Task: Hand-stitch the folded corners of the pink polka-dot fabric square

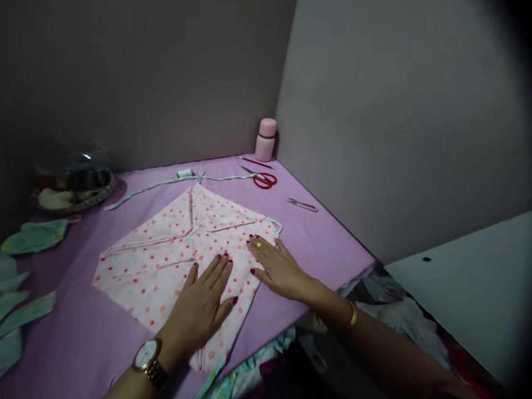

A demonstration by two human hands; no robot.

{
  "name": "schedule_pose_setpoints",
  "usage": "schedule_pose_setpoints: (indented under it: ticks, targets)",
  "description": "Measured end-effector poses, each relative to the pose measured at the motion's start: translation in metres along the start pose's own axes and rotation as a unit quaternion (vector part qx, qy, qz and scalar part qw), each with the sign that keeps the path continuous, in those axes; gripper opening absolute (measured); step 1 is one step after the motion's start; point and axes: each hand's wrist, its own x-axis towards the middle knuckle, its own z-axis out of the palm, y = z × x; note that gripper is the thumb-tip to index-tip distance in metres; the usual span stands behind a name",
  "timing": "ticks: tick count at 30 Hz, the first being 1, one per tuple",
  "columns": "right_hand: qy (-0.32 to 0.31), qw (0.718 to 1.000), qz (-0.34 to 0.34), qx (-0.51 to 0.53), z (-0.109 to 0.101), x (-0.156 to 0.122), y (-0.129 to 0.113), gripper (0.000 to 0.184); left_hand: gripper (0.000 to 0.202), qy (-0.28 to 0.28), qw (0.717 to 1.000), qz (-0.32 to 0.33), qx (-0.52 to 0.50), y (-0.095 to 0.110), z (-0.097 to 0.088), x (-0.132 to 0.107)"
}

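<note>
A piece of white cloth with red dots [153, 277] lies spread on the purple table cover [316, 244], with folds and seams running across it. My left hand [203, 305] rests flat on its lower middle, fingers stretched out. On the right part of the cloth lies my right hand [276, 266], also flat with fingers spread. A green patterned tie [145, 190] runs from the cloth's top corner to both sides. At the right corner there is a small looped strip [275, 223], and another green strip [211, 379] hangs at the bottom corner.
Red-handled scissors [265, 180], a red pencil [257, 162], thread snips [302, 204], a thread spool [185, 173] and a pink bottle [266, 139] stand or lie toward the back. At left are a basket [95, 199] of sewing items and green fabric pieces [35, 237]. Walls border the table.
</note>
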Motion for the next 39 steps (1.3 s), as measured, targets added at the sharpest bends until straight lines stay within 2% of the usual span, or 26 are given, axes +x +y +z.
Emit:
schedule_pose_setpoints:
  ticks: [2, 6, 10, 14, 17, 20, 23, 26, 28, 31, 34, 39]
  targets:
    - [0.002, 1.0, 0.002, -0.002, 0.003, -0.001, 0.001, 0.058, 0.058, -0.024, 0.999, 0.0, -0.022, 0.002, -0.003, -0.002]
    - [0.021, 1.0, 0.004, -0.002, 0.007, -0.004, -0.001, 0.056, 0.056, -0.015, 0.998, -0.051, -0.031, 0.001, -0.009, -0.017]
    - [0.03, 0.999, -0.012, 0.019, 0.007, -0.005, -0.002, 0.053, 0.056, -0.03, 0.997, -0.059, -0.026, 0.0, -0.008, -0.034]
    - [0.135, 0.988, 0.019, 0.076, -0.005, 0.004, 0.002, 0.043, 0.057, 0.04, 0.995, -0.095, -0.011, 0.004, -0.005, -0.037]
    - [0.197, 0.972, 0.03, 0.125, -0.022, 0.019, 0.006, 0.034, 0.057, 0.04, 0.997, -0.072, -0.006, 0.013, -0.004, -0.029]
    - [0.199, 0.967, 0.029, 0.154, -0.038, 0.043, 0.009, 0.028, 0.058, -0.005, 0.998, -0.055, -0.032, 0.018, -0.011, -0.018]
    - [0.195, 0.968, 0.034, 0.156, -0.049, 0.078, 0.014, 0.022, 0.046, -0.033, 0.995, -0.043, -0.089, 0.013, -0.028, -0.005]
    - [0.201, 0.965, 0.064, 0.157, -0.053, 0.119, 0.028, 0.02, 0.036, 0.004, 0.99, -0.059, -0.129, 0.001, -0.036, 0.009]
    - [0.2, 0.963, 0.094, 0.155, -0.053, 0.146, 0.041, 0.019, 0.035, 0.075, 0.985, -0.095, -0.126, -0.008, -0.026, 0.017]
    - [0.186, 0.962, 0.132, 0.151, -0.049, 0.176, 0.06, 0.016, 0.032, 0.184, 0.967, -0.122, -0.128, -0.02, 0.001, 0.023]
    - [0.168, 0.965, 0.142, 0.145, -0.043, 0.199, 0.069, 0.02, 0.025, 0.203, 0.958, -0.113, -0.168, -0.03, 0.021, 0.024]
    - [0.132, 0.978, 0.092, 0.132, -0.032, 0.244, 0.056, 0.023, 0.02, 0.199, 0.952, -0.087, -0.216, -0.041, 0.023, 0.028]
